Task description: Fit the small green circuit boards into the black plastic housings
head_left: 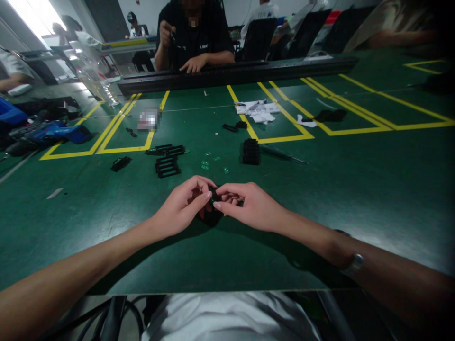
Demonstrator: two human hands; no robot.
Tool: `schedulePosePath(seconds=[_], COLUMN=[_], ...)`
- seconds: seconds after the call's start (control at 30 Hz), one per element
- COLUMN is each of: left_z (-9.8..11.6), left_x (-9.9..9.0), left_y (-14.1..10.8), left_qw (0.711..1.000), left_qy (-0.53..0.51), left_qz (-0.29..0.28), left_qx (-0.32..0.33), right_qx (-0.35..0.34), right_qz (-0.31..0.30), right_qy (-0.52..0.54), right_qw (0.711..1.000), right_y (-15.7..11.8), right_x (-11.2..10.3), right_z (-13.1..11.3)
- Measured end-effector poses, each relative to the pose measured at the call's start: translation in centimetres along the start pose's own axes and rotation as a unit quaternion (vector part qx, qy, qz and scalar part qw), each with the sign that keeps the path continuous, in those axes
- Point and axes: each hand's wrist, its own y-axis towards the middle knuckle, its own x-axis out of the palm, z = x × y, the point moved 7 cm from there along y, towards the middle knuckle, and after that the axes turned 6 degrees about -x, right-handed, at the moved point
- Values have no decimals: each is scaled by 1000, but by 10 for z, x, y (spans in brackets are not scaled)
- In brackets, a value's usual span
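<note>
A: What lay behind the layout?

B: A broad green table carried everything, its far half marked with yellow tape, apparently to divide up places. A long black bar crossed the far side before a seated co-worker, seemingly parting two workstations.

A: And the hands?

B: The left hand and right hand nearly met, each pinching with thumb against fingers. Ahead of the left lay slotted black frames; ahead of the right, a ribbed black stack with a screwdriver just beside it, all likely set for a short reach.

A: What was in the grip?

B: A small dark piece, held between both sets of fingertips in front of the wearer, probably so that neither side could slip. Its details were too small to tell. Smaller still, green boards lay loose between frames and stack.

A: Room to move?

B: The widest stretch of open surface lay to the right, past the screwdriver. A shallower band separated the hands from the table's straight near edge. A narrow strip divided fingertips from boards, and between the hands hardly any gap showed.
</note>
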Motion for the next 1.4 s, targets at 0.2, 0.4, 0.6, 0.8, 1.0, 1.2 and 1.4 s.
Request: schedulePosePath(seconds=[0.2,0.4,0.6,0.8,1.0,1.2,1.4], left_z=[-1,0,-1,-1,-1,0,-1], left_x=[0,0,0,0,-1,-2,-1], left_y=[0,0,1,0,1,1,2], left_qw=[1000,1000,1000,1000,1000,1000,1000], left_qy=[0,2,2,4,9,13,12], left_qz=[0,4,7,11,17,15,8], left_qx=[4,9,5,3,-2,-8,-13], right_qx=[-5,-5,-2,2,-4,1,-4], right_qz=[-3,0,4,9,12,11,9], right_qy=[-4,8,9,17,11,-7,-3], right_qw=[1000,1000,1000,1000,1000,1000,1000], right_y=[0,1,1,0,0,0,0], right_x=[0,1,1,0,0,0,0], right_z=[0,1,2,1,1,0,-1])
